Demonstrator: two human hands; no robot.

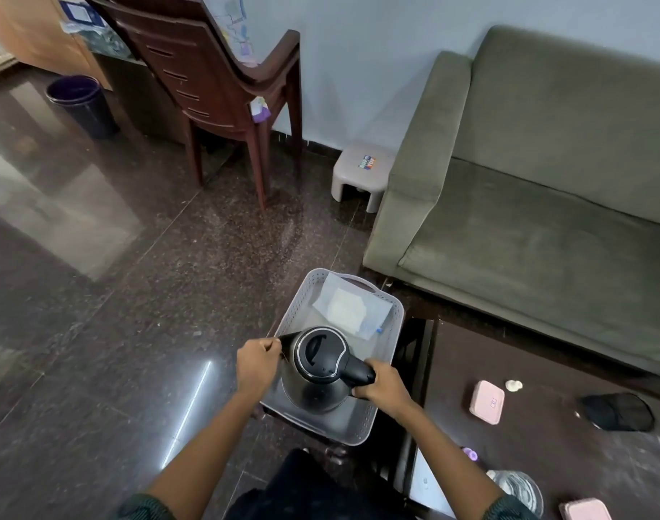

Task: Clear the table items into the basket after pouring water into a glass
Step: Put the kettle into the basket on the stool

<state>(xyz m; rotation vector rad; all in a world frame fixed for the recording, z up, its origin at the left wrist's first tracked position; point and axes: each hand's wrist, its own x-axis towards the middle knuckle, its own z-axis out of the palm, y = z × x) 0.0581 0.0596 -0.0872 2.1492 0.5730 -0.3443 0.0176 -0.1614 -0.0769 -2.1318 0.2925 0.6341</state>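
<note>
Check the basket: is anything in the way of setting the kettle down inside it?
Nothing visible blocks it. The kettle, held by the left hand and right hand, is over the basket's near end; the plastic packet lies at the far end.

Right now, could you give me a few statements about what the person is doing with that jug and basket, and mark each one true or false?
1. The right hand grips the handle of the black jug. True.
2. The jug stands on the sofa. False: it is over the grey basket.
3. A clear bag lies at the far end of the basket. True.
4. The pink box is already in the basket. False: it lies on the dark table.
5. The left hand hangs free. False: it is at the jug's spout side.
</note>
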